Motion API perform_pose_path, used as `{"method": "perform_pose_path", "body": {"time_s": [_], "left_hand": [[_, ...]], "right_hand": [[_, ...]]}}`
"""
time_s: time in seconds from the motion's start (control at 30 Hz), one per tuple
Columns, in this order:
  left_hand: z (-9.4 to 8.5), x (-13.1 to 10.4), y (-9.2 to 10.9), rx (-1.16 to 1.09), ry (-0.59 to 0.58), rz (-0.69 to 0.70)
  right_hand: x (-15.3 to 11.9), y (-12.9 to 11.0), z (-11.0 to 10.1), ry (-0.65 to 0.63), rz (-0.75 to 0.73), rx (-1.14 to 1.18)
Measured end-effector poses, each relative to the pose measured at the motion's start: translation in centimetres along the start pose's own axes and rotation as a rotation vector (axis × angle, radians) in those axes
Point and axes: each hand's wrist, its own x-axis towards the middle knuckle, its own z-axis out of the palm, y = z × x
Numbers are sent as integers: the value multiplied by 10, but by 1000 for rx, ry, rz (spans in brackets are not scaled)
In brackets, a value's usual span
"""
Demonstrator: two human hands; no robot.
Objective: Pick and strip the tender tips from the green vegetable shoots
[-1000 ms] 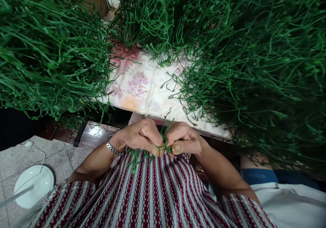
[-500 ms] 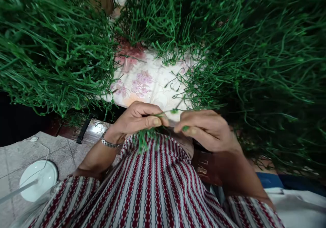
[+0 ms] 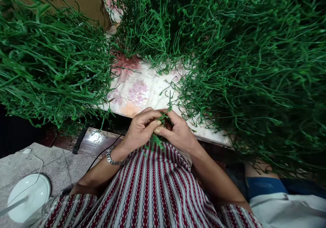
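Observation:
My left hand (image 3: 141, 127) and my right hand (image 3: 178, 133) meet over my lap, fingertips pinched together on a small bunch of thin green stems (image 3: 163, 117). Short stem ends (image 3: 155, 141) poke out below my left hand onto my red-and-white striped clothing (image 3: 155, 190). A metal watch (image 3: 111, 156) sits on my left wrist. Large heaps of the same green stems lie on the left (image 3: 48, 65) and on the right (image 3: 249, 71), spread over a floral cloth (image 3: 137, 88).
A white round fan base (image 3: 28, 195) stands on the grey tiled floor at lower left. A brown board (image 3: 78, 0) leans at top left. Another person's blue-and-white clothing (image 3: 275, 197) shows at lower right, under the right heap.
My hands were apart half a second ago with the right reaching toward the right heap; now they have closed together again on the stems, slightly higher than a second ago.

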Motion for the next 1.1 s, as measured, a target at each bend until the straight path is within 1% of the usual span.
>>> {"method": "perform_pose_path", "body": {"time_s": [0.1,0.23,0.33,0.47,0.53,0.6,0.7,0.77,0.87,1.03,1.1], "left_hand": [[2,0,-3,-30,22,45],[0,-4,-9,-233,0,-39],[-3,-7,-12,-324,-28,-128],[-3,-9,-9,-373,-35,-254],[-2,-8,-6,-394,-18,-264],[0,-6,-4,-393,-1,-220],[3,-1,-4,-304,26,-148],[4,0,-5,-225,65,-109],[6,2,-4,-116,113,-47],[8,3,4,126,133,36],[7,4,7,232,149,85]], "right_hand": [[1,0,2,-35,-31,98],[1,2,2,-7,62,245],[1,2,-2,5,65,162],[2,-4,-10,-54,6,31],[3,-6,-12,-72,-8,-20],[4,-8,-11,-64,-10,-89],[3,-7,-5,-41,15,-165],[2,-6,-1,-31,48,-201],[2,-5,1,-48,70,-247],[5,-9,-5,-39,39,-328],[7,-12,-8,-31,0,-389]]}}
